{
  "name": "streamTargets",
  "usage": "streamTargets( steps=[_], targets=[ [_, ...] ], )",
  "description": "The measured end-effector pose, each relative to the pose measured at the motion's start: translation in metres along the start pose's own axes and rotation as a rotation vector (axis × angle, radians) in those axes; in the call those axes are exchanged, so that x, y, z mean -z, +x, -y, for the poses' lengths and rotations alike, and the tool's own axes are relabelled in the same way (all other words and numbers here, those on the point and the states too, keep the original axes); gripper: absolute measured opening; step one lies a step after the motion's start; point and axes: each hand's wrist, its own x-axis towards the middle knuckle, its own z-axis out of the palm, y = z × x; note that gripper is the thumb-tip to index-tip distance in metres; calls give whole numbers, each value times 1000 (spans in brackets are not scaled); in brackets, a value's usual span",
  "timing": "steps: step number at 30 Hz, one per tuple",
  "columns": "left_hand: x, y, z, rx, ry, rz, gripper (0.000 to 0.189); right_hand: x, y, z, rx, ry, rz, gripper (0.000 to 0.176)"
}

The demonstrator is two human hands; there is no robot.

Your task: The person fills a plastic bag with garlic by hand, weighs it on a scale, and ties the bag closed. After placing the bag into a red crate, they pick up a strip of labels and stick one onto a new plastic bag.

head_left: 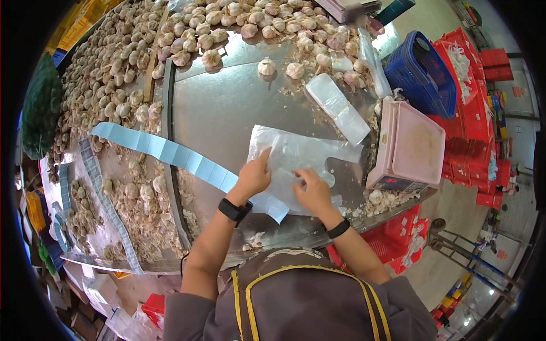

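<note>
Garlic heap (114, 85): loose bulbs piled along the left and far sides of the metal table (227, 102), with dry skins scattered among them.
Label strip (170, 153): a pale blue band that runs from the heap down towards the person; its near end passes under the left hand.
Left hand (254, 177): fingers held together, forefinger tip laid on the left edge of the bag. The thumb is hidden, so I cannot tell whether it pinches or only presses.
Plastic bag (307, 150): clear film lying flat and creased on the bare metal, directly in front of the person, between the two hands.
Right hand (313, 192): thumb and fingertips drawn together on the film near the bag's middle.
Handling, bag: judged very light, limp and slippery, likely to cling to the metal and to itself. The best hold appears to be a pinch at an edge or corner, with the other hand pressing the film down.
Bag stack (336, 108): folded clear bags, just beyond the flat one.
Scale (412, 145): pink platform at the table's right edge.
Blue basket (415, 74): behind the scale, beside red crates (472, 96).
</note>
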Motion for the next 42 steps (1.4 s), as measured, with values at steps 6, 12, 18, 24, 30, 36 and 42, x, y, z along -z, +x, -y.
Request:
streamTargets(
  steps=[6, 12, 18, 24, 30, 36, 42],
  targets=[
    [26, -7, -15, 78, 15, -310, 66, 13, 73, 14, 267, 7, -280, 56],
    [15, -44, -25, 244, 236, -312, 71, 4, 108, 30, 267, -51, -212, 65],
    [-9, -48, -8, 316, 139, -254, 49, 10, 117, 31, 114, -113, 75, 55],
    [10, -58, -10, 315, -226, -220, 24, 14, 110, 11, 281, -237, -9, 32],
    [5, -75, -73, 1, -160, -358, 22, 31, 83, -10, 312, 294, -280, 51],
    [-50, -66, -119, -318, 142, -115, 24, 60, 3, -46, -419, 1429, -218, 55],
    [-84, -61, -141, -453, 160, -31, 19, 58, -38, -64, -224, 1461, -16, 52]
  ],
)
